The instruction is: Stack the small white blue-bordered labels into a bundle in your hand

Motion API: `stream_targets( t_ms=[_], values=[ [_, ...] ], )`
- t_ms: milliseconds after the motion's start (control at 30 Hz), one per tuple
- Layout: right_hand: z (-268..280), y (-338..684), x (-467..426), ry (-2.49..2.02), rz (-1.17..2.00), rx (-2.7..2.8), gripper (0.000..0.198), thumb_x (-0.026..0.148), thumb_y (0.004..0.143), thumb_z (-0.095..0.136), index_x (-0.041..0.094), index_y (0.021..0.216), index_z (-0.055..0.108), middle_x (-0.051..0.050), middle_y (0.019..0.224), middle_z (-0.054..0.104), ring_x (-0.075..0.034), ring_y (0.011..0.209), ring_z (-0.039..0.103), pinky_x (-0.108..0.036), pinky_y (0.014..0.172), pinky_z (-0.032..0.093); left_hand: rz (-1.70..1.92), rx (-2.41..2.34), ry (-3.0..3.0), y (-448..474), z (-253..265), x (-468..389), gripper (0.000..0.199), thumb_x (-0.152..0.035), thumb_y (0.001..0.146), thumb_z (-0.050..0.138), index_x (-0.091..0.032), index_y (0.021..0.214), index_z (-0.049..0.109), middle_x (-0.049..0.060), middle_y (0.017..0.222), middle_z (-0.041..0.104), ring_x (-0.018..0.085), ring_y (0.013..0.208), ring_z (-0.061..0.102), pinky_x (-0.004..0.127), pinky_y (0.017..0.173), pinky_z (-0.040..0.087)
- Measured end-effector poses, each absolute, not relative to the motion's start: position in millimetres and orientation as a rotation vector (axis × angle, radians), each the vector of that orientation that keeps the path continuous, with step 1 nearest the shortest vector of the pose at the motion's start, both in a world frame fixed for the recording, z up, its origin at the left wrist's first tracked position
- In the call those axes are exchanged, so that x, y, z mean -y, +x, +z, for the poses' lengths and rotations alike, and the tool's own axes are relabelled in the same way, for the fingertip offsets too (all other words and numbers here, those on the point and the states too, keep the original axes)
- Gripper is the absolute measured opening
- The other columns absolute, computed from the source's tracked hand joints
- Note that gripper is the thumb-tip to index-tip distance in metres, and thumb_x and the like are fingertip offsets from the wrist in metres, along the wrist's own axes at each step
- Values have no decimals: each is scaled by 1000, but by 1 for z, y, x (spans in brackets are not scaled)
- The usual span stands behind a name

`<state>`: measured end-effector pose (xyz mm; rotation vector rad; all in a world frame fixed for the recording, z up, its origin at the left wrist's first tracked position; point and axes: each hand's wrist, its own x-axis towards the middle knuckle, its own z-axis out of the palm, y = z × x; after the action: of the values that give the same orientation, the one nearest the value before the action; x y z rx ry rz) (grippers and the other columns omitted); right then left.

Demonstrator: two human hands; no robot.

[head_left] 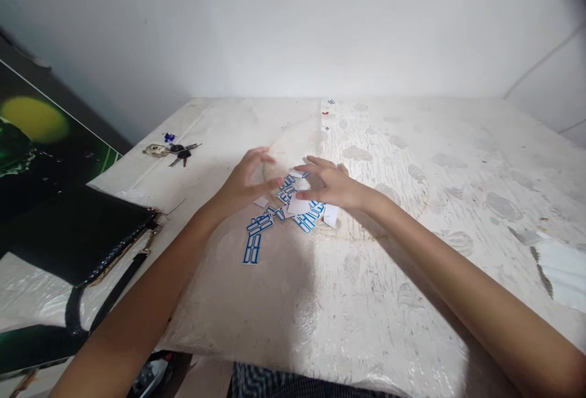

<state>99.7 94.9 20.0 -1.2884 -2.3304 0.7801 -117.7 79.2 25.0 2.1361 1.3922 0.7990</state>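
Observation:
A loose pile of small white paper cut-outs [300,204] with blue printed shapes lies in the middle of the table, some face up and some showing blank backs. My left hand [249,179] hovers at the pile's left side, fingers apart and slightly blurred. On the other side my right hand [332,183] reaches over the pile, its fingers spread and curved. Neither hand visibly holds a piece; whether the right fingertips touch the papers I cannot tell. One blue-printed cut-out [252,249] lies nearest me, at the pile's lower left.
A bunch of keys [182,152] lies on the left of the plastic-covered table [256,318]. Beside the table is a black bag [110,233] with a strap. A torn white sheet [565,270] is at right. The wall [343,32] borders the far edge.

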Motion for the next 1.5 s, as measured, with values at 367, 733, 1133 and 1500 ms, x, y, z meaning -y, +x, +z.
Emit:
stream_targets(
  t_ms=[367,733,1133,1500],
  values=[
    [-2,78,-89,-1213,561,2401,22,29,78,63,26,100,64,-11,135,38,-28,129,27,-63,98,14,444,-1398,2254,-112,13,-73,34,-54,71,59,-20,78,59,7,128,42,28,123,37,40,103,30],
    [-1,85,-89,-1155,577,2559,79,62,67,63,29,135,38,-13,146,20,-36,134,10,-68,98,2,161,-1506,2177,-133,40,-72,71,-55,58,69,-22,117,46,10,128,42,31,121,37,39,99,31],
    [-7,84,-86,-1157,515,2650,82,75,68,49,33,137,34,-8,148,19,-37,135,7,-68,97,-5,-324,-1572,2170,-121,50,-48,60,-44,53,73,-18,101,49,9,110,45,29,109,42,33,86,37],
    [-11,83,-85,-1183,468,2640,78,73,70,49,32,136,36,-8,147,21,-34,135,8,-67,99,-4,-316,-1570,2094,-113,53,-35,31,-34,60,64,-19,83,48,1,83,54,19,74,52,25,59,35]
  ],
)
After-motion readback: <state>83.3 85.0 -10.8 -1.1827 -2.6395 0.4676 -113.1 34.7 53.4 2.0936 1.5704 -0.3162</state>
